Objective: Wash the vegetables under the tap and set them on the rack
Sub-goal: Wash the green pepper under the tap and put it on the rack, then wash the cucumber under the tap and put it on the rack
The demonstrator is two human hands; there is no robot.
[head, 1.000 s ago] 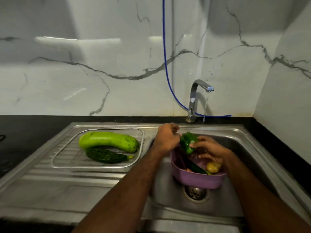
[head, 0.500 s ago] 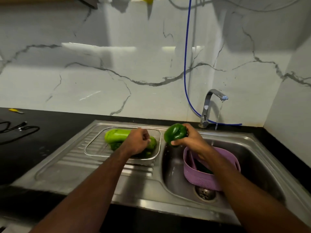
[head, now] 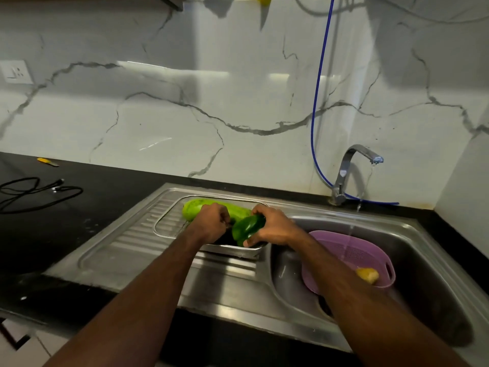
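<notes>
My right hand [head: 275, 229] grips a dark green bell pepper [head: 247, 229] low over the right end of the metal rack [head: 169, 234] on the drainboard. My left hand [head: 211, 223] hovers with curled fingers over the rack's middle, just left of the pepper; what lies under its fingers is hidden. A long pale green gourd [head: 193, 207] lies along the rack's far side. In the sink [head: 436, 260] stands a purple basket [head: 352, 250] with a yellow potato [head: 367, 275] in it. The tap [head: 352, 160] is running, and its stream falls into the basket.
A blue hose [head: 318, 102] hangs down the marble wall to the tap's base. On the black counter to the left lie a black cable [head: 39, 192] and a small yellow tool [head: 47, 161]. A wall socket [head: 16, 71] sits at the far left.
My right hand carried the bell pepper left from above the basket to the rack and lowered it. My left hand moved from the basket to the rack.
</notes>
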